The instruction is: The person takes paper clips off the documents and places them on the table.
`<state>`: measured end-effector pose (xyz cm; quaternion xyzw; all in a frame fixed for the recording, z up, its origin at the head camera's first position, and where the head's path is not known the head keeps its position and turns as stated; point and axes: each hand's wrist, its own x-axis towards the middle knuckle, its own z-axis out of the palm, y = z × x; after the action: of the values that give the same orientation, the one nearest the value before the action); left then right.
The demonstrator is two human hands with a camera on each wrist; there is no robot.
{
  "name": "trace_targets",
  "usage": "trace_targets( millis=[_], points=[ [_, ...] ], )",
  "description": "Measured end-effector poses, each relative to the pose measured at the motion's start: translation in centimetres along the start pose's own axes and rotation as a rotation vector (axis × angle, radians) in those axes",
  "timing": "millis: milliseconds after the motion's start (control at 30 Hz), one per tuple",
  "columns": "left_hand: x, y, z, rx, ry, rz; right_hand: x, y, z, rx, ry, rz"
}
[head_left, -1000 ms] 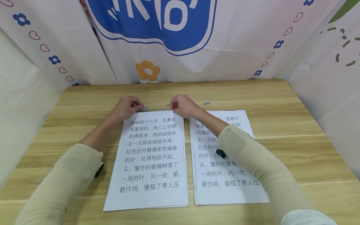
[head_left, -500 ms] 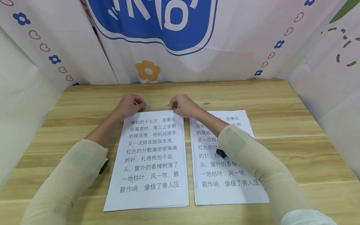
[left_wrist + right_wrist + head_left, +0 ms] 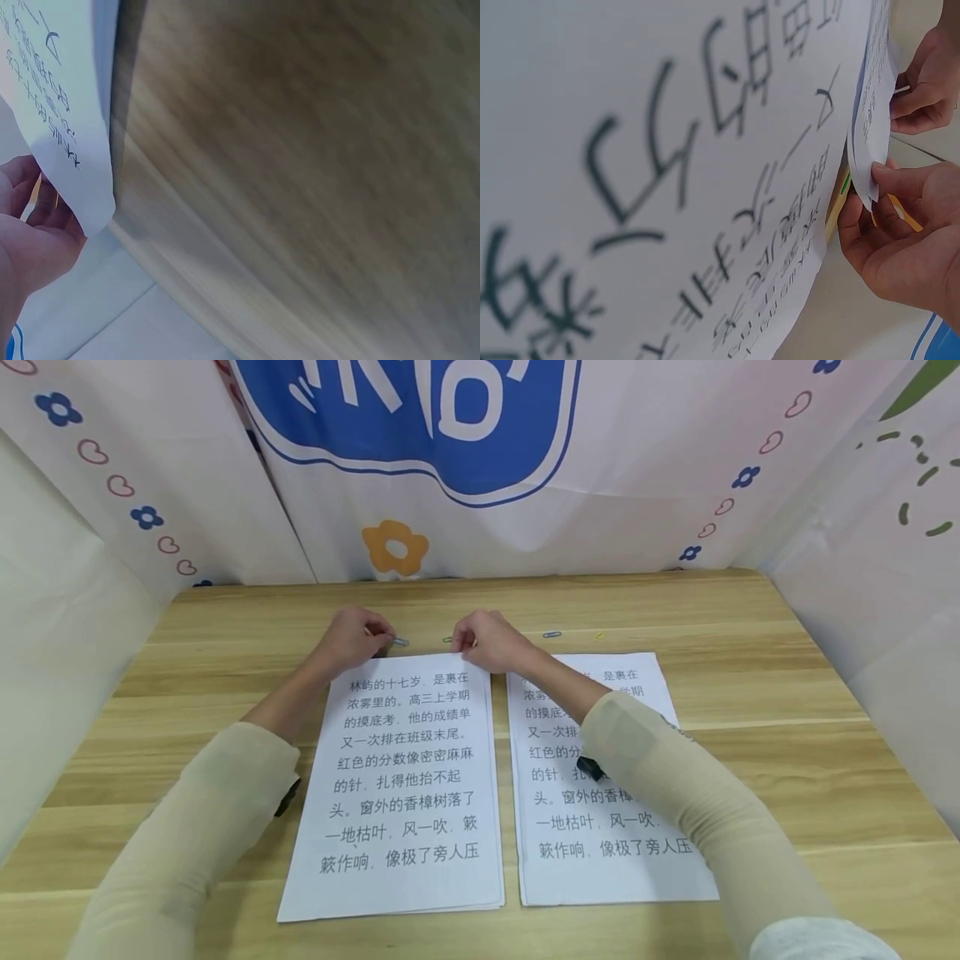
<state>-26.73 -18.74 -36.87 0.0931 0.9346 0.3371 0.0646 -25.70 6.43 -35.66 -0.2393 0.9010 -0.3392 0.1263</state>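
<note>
Two stacks of printed paper lie side by side. My right hand (image 3: 491, 642) pinches the top right corner of the left paper stack (image 3: 405, 777); in the right wrist view, the thumb of the right hand (image 3: 907, 232) lies on the sheets with fingers beneath. The left hand (image 3: 356, 637) is just beyond that stack's top edge, a pale blue paper clip (image 3: 401, 642) pinched at its fingertips. In the left wrist view, the paper corner partly hides the left hand (image 3: 37, 232). A green paper clip (image 3: 447, 640) lies beside the right fingers. The right forearm covers part of the right paper stack (image 3: 600, 877).
Farther right on the wooden table (image 3: 780, 710) lie a blue paper clip (image 3: 552, 634) and a yellow paper clip (image 3: 599, 636). A printed white curtain (image 3: 637, 510) hangs behind the table's back edge, and white cloth walls stand at both sides.
The left hand has moved right and slightly away along the paper's top edge, and the pale blue paper clip has moved with it. The right hand keeps its grip on the corner.
</note>
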Motion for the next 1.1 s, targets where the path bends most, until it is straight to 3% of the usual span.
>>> trace_targets(
  millis=[433, 1100],
  points=[
    [0.17, 0.34, 0.64, 0.053, 0.017, -0.025, 0.06, 0.03, 0.08, 0.002, -0.003, -0.001],
    [-0.10, 0.65, 0.73, 0.140, 0.044, 0.021, 0.12, 0.09, 0.15, -0.001, -0.001, -0.013]
  ],
)
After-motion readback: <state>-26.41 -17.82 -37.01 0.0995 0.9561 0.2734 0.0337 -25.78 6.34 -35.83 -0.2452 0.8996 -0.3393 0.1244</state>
